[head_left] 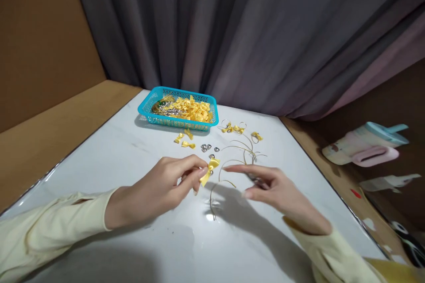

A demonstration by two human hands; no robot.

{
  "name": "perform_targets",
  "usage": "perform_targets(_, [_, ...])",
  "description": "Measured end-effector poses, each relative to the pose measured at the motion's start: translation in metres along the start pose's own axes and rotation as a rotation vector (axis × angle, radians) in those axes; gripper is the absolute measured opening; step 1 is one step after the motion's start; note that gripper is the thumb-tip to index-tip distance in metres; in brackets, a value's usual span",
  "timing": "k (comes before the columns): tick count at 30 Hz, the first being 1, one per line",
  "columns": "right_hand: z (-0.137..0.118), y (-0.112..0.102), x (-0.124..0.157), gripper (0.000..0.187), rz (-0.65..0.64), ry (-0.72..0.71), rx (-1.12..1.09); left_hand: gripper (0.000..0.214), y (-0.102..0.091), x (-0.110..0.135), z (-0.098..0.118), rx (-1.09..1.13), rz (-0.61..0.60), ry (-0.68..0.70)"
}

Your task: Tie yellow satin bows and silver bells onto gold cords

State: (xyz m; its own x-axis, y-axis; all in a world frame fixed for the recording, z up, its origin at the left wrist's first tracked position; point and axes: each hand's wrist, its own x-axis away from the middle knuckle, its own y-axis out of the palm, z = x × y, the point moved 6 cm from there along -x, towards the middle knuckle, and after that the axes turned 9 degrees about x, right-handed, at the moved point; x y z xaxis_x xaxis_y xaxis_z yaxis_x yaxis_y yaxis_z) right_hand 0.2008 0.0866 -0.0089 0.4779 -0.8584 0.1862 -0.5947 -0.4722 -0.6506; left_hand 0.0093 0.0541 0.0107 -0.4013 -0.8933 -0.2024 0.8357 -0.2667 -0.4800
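My left hand (169, 183) pinches a yellow ribbon bow (210, 170) between thumb and fingertips. A small silver bead shows at the bow's middle. Right of it hovers my right hand (270, 183), its index finger stretched out and thumb apart. Its curled fingers are partly in shadow, with a small dark patch there that I cannot make out. Below the fingertips lies a curved gold wire (211, 199). Further thin gold wires (245, 141) spread beyond the right hand. Several silver beads (206, 147) and loose yellow bows (188, 144) lie past my left hand.
A blue plastic basket (179, 123) at the back holds many yellow bows, silver beads and coiled gold wire. Bows with wire loops (232, 129) rest right of it. Beyond the white table's right edge are a cup with a pink handle (365, 146) and a white bottle (385, 182).
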Motion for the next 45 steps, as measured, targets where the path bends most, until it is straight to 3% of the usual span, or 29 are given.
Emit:
perform_targets(3, [-0.028,0.033,-0.007,0.042,-0.026,-0.140,-0.400,0.017,0.010,-0.001,0.005,-0.018,-0.032,0.081])
perform_targets(7, [-0.037,0.049,-0.012,0.020,-0.030,-0.134,-0.558,0.016,0.015,-0.002,0.003,0.003,-0.032,0.115])
perform_targets(14, [-0.027,0.050,-0.017,0.025,0.047,-0.088,-0.453,0.015,0.016,-0.014,-0.013,0.263,-0.015,-0.081])
perform_targets(22, [-0.025,0.043,-0.014,0.029,0.132,-0.089,-0.400,0.016,0.019,-0.017,-0.022,0.564,0.020,-0.150])
perform_targets(29, [-0.032,0.044,-0.009,0.031,0.138,-0.164,-0.247,0.015,0.016,-0.012,-0.024,0.478,0.076,-0.229])
perform_targets(37, [-0.039,0.045,-0.006,0.027,0.081,-0.168,-0.190,0.015,0.008,-0.015,-0.015,0.407,0.138,-0.158])
perform_targets(45, [-0.039,0.045,-0.003,0.029,0.033,-0.142,-0.228,0.018,0.006,-0.012,-0.023,0.428,0.188,-0.304])
